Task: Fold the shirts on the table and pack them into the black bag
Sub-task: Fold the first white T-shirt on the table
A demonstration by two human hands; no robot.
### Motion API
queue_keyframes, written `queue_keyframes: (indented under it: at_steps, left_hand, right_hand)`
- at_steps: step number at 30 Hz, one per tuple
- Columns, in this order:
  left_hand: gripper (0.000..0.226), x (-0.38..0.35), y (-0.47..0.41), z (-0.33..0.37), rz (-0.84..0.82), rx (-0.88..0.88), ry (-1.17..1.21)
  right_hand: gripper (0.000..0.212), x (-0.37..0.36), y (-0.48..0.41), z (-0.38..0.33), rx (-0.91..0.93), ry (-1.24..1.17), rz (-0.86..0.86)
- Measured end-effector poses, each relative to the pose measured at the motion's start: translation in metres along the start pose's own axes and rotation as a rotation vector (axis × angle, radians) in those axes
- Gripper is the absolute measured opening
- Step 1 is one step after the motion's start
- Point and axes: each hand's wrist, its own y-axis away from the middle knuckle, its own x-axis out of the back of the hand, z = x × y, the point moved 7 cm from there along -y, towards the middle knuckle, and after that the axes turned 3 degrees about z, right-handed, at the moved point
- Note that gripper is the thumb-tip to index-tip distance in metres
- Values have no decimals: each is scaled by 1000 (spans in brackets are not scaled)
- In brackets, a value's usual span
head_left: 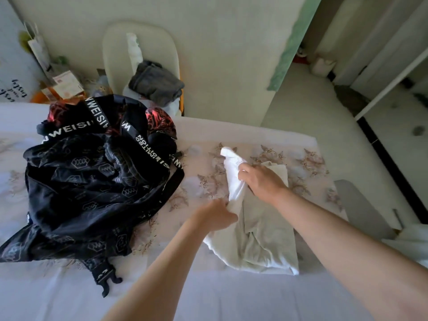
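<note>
A single wide-angle view looks out from the person's head, facing forward and steeply down onto the worktop, which is covered in a pale floral-printed cloth. It sits close: two bare forearms enter from the bottom edge and reach to mid-frame. The black printed fabric bag with white-lettered straps fills the left side, and the crumpled white cotton shirt lies right of centre. Beyond the worktop's far edge, the lens takes in the cream wall and the pale floor.
</note>
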Motion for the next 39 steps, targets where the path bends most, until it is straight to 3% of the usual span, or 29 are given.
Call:
queue_keyframes:
  at_steps: [4,7,10,12,15,16,18,20,23,25,27,31,33,37,39]
  left_hand:
    - [21,-33,-13,67,-142,-108,-40]
    - [30,-78,-17,89,-300,-134,-18]
    - [33,-121,-18,87,-511,-71,157]
    - [27,-116,-32,85,-313,-102,319]
    - [38,-75,-45,77,302,-290,204]
    - [38,-70,-46,74,432,-355,128]
    - [39,-76,-53,63,479,-402,-36]
    - [41,-96,-62,52,353,-403,-168]
    - [40,-101,-61,49,366,-464,-142]
    - [42,-96,-53,53,489,-503,-180]
    - [55,-103,-50,52,468,-483,-300]
    - [85,-124,-56,38,272,-347,-531]
    - [97,-123,-60,38,222,-334,-634]
    - [121,-121,-63,40,177,-371,-719]
    - [124,-125,-62,44,186,-403,-733]
  right_hand:
    - [12,1,54,57,-162,-66,2]
    - [32,-27,95,86,-288,-93,-87]
    - [50,-55,131,94,-432,-100,-358]
    - [56,-67,150,93,-579,-193,-426]
    - [36,-69,155,87,-727,-271,-125]
    - [32,-72,155,81,-761,-290,-55]
    - [45,-82,155,66,-843,-430,-28]
    - [62,-94,156,61,-913,-551,-59]
    - [53,-92,148,67,-816,-573,-11]
    - [41,-76,147,77,-768,-542,194]
    - [32,-70,153,87,-763,-500,319]
    - [35,-99,153,98,-801,-515,68]
    - [39,-99,145,102,-797,-505,40]
    - [50,-66,108,98,-489,-191,233]
    - [54,-80,98,91,-328,-159,78]
